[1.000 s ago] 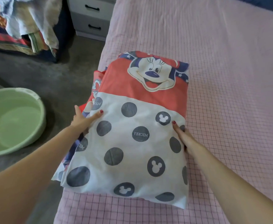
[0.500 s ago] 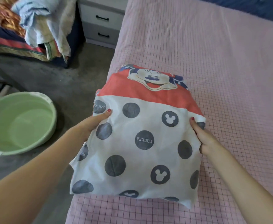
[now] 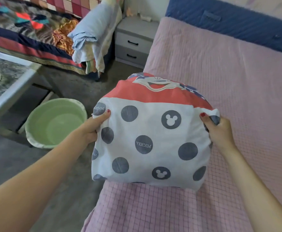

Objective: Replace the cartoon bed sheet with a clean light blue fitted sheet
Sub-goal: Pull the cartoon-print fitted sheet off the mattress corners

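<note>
Both hands, left (image 3: pixel 88 129) and right (image 3: pixel 218 131), grip the folded cartoon sheet (image 3: pixel 150 141) above the stripped mattress (image 3: pixel 228 84); the blue sheet (image 3: pixel 93 29), I judge, waits unfitted.

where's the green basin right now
In the head view the green basin sits on the floor on the left, beside the bed and just left of the left hand.
</note>
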